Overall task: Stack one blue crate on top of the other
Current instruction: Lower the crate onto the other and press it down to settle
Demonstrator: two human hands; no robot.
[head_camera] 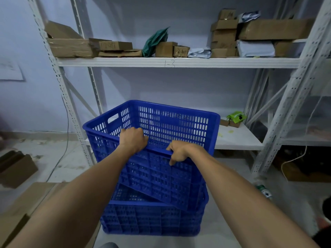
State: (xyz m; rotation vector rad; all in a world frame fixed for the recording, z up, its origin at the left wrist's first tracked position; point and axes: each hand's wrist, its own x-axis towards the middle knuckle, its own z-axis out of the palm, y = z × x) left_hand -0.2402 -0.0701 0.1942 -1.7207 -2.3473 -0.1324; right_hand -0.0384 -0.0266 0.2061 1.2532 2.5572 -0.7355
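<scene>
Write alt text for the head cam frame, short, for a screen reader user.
Two bare hands, left hand and right hand, grip the near rim of a tilted upper blue crate whose bottom is partly inside a lower blue crate on the floor. Behind stands a white metal shelf holding cardboard boxes.

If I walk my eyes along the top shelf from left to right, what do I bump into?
Open brown cardboard box → flat cardboard boxes → crumpled green plastic bag → small cardboard boxes → silver pouch → cardboard box stack → long cardboard box.
</scene>
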